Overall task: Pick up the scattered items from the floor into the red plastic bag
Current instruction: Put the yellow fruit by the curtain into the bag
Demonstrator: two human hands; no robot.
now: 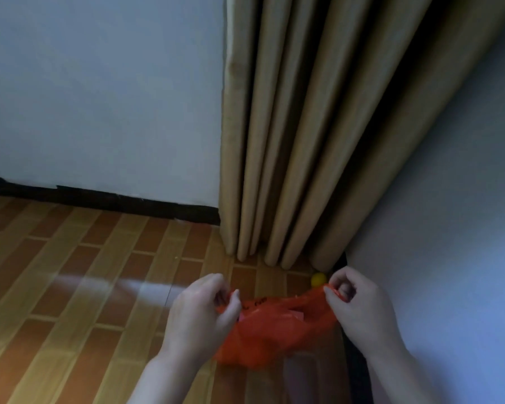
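Both hands, left [199, 310] and right [359, 307], pinch the red bag [274, 330] low in the frame, above a brown brick-pattern floor [70, 287]. Tan curtain [289, 126] hangs between pale walls [99, 97]. A yellow ball [317, 279] lies under it.

Tan curtain [289, 126] hanging in heavy folds above both hands (hem just reaching the floor), pale wall [99, 83] up and left, black baseboard [114, 198] beneath it, brick-patterned floor [70, 272] left of the hands, second wall [449, 228] right.
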